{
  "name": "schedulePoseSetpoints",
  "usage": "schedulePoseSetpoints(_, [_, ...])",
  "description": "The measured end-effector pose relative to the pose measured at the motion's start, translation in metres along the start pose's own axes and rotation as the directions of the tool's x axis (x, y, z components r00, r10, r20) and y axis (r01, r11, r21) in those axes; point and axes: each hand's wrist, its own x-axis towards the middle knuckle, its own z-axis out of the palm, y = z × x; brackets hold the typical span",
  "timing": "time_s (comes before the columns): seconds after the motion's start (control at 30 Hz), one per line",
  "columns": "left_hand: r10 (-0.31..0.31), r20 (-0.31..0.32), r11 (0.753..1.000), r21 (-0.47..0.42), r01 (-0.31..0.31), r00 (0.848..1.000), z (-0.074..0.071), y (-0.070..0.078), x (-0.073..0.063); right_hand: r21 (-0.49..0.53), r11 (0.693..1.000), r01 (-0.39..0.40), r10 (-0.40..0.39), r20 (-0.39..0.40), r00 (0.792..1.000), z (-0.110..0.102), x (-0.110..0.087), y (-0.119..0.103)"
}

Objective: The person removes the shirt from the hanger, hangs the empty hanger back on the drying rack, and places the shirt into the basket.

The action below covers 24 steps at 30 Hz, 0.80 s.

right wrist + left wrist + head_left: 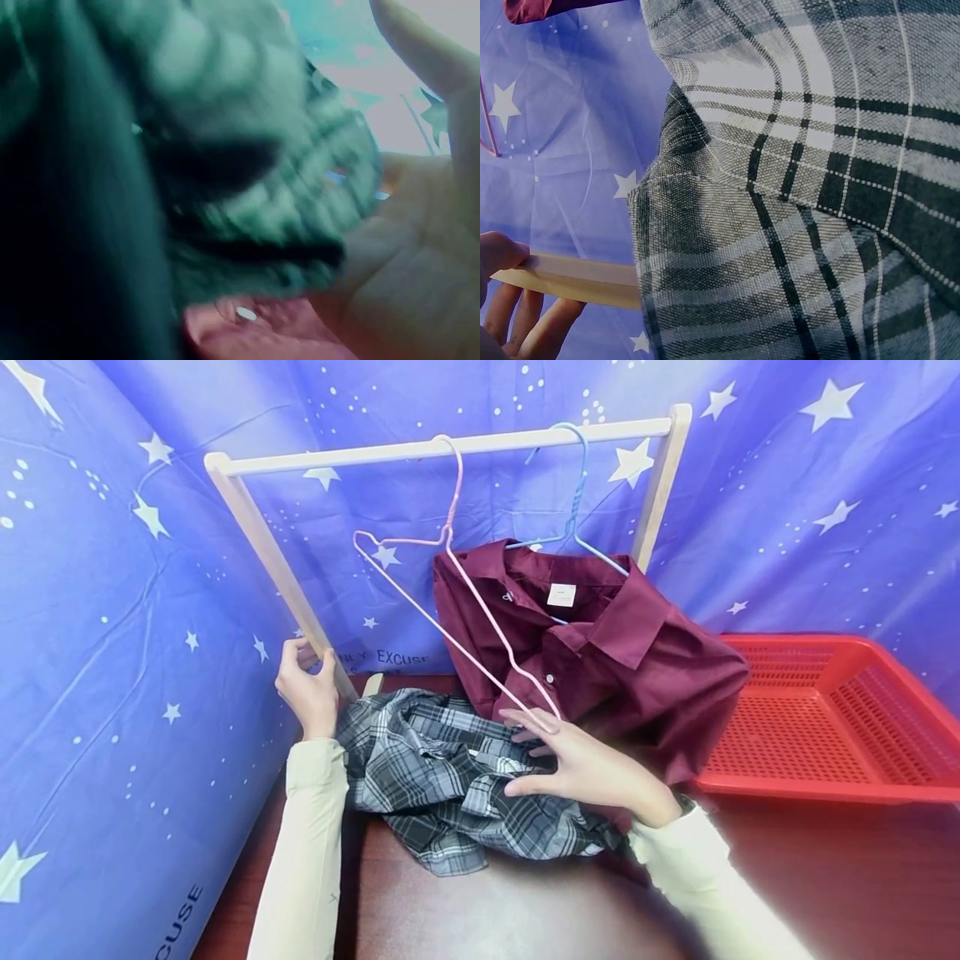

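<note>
My left hand [309,689] grips the left post [273,552] of a wooden clothes rack low down, thumb on one side and fingers on the other. Beside it a grey and black plaid shirt [435,781] lies crumpled on the table. My right hand [600,772] is over the plaid shirt, its fingers extended and thumb apart. A pink wire hanger [480,597] hangs bare from the rail, its lower end crossing the right fingers; whether they touch cannot be told. In the right wrist view the plaid cloth [247,202] is blurred beside the palm.
Right of the pink hanger, a maroon shirt [652,685] hangs on a blue hanger [576,502] from the rail [510,443]. A red plastic basket [817,789] stands on the brown table [795,860] at the right. Blue star-patterned curtains [112,610] enclose the back and left.
</note>
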Motion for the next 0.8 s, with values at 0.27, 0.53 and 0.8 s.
schedulePoseSetpoints(0.27, [-0.003,-0.002,1.000,-0.001,0.003,1.000,0.002,0.001,0.000,-0.236,0.968,0.089,-0.083,0.037,0.996,0.023,0.007,0.000])
schedulePoseSetpoints(0.53, [0.004,0.000,1.000,-0.002,-0.004,1.000,0.002,-0.001,0.001,-0.415,0.881,0.227,-0.193,0.124,0.973,0.046,0.025,-0.002])
schedulePoseSetpoints(0.8, [0.002,0.005,1.000,-0.006,-0.002,1.000,0.000,0.000,0.001,-0.494,0.825,0.274,-0.219,0.166,0.961,0.062,0.042,0.000])
